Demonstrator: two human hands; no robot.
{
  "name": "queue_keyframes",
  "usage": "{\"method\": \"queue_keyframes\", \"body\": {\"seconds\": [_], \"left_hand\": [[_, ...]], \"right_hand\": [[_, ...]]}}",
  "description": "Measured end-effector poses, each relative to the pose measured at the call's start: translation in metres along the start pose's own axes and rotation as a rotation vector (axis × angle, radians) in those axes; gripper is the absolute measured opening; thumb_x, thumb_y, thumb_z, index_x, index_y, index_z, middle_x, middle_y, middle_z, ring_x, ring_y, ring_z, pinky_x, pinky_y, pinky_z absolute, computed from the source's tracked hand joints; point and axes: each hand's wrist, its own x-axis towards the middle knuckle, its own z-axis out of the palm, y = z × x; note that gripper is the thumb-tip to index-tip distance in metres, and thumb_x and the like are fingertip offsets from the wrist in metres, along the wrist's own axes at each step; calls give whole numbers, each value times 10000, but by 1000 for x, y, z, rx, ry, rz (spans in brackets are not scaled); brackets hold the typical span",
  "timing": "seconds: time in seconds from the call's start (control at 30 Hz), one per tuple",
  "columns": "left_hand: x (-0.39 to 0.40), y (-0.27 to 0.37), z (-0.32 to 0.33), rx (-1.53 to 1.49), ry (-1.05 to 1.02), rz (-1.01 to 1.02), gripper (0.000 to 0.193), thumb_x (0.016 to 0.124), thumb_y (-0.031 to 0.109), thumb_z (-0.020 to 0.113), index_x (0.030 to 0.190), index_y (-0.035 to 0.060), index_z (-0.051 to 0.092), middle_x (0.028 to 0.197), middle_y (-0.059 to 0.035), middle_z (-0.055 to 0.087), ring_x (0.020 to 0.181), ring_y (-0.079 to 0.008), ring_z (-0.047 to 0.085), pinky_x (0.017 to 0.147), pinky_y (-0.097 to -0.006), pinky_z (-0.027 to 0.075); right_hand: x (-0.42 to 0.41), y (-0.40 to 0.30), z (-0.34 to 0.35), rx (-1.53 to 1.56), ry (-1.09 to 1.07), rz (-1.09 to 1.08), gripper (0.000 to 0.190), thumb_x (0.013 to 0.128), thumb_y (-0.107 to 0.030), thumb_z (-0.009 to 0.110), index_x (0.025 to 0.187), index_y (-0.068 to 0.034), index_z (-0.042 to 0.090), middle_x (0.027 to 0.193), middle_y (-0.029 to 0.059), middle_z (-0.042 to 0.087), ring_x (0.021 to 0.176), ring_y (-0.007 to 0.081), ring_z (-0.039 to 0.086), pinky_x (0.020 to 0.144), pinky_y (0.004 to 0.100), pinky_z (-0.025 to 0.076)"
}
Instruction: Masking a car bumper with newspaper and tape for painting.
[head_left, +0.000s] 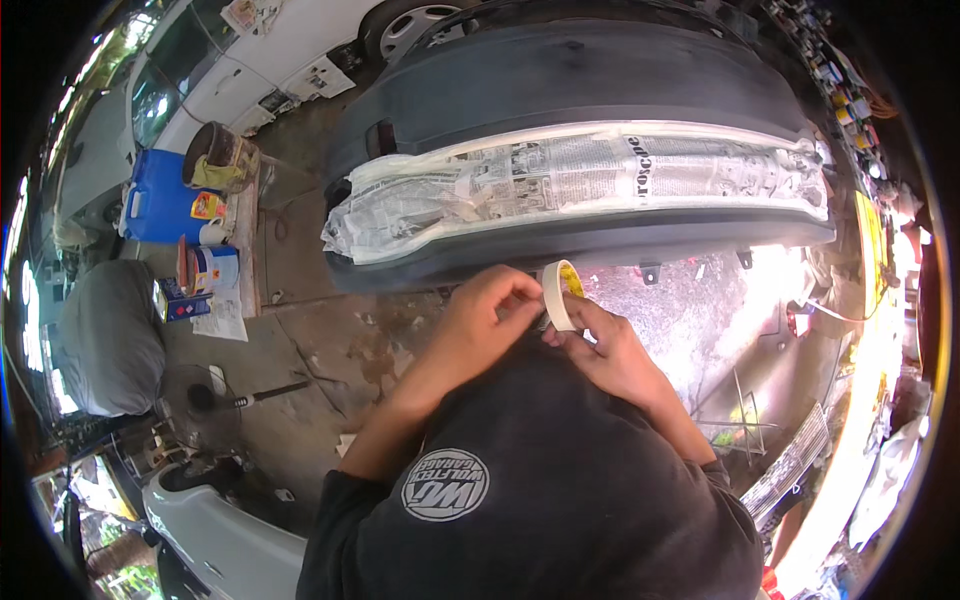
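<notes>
In front of my chest, my right hand (611, 345) holds a roll of cream masking tape (556, 298) upright, its thumb and fingers around the lower right side. The roll's inner core shows yellow. My left hand (495, 311) is at the roll's left side, thumb and forefinger brought close together; whether they pinch the tape's end is hidden. Just beyond both hands lies a dark grey car bumper (600, 82). Newspaper sheets (570, 176) cover its middle band, with pale masking tape (480, 223) along the edges.
At left, a bench (250, 247) bears a blue jerrycan (161, 196), a stained bucket (217, 161) and paint tins (214, 268). A pedestal fan (201, 397) is below it. A white car (277, 56) stands behind. A pale body panel (217, 532) lies lower left.
</notes>
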Motion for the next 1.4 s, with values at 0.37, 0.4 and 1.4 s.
{"method": "queue_keyframes", "body": {"seconds": [0.37, 0.4, 1.4], "left_hand": [[-24, -27, -9, -41, 175, 33, 129, 845, 56, 732, 958, 18, 683, 963, -84, 686, 845, -195, 659, 698, -300, 508], [-26, -28, -13, -81, 153, -21, 127, 850, 64, 729, 958, 17, 681, 967, -83, 686, 842, -199, 657, 697, -307, 509], [-98, -199, -319, -287, 700, 328, 165, 794, 22, 786, 875, 35, 643, 802, -84, 629, 692, -194, 597, 608, -305, 464]], "right_hand": [[29, 2, 26, -340, 36, -254, 362, 801, 19, 658, 1158, 11, 598, 1074, 232, 655, 1031, 416, 635, 867, 461, 528], [32, 0, 30, -355, 40, -234, 373, 792, 6, 671, 1158, 3, 603, 1074, 235, 656, 1040, 437, 619, 873, 479, 518], [275, -101, 283, -1178, -3, 64, 136, 908, -129, 602, 979, -14, 615, 740, 223, 621, 720, 437, 607, 713, 478, 477]]}}
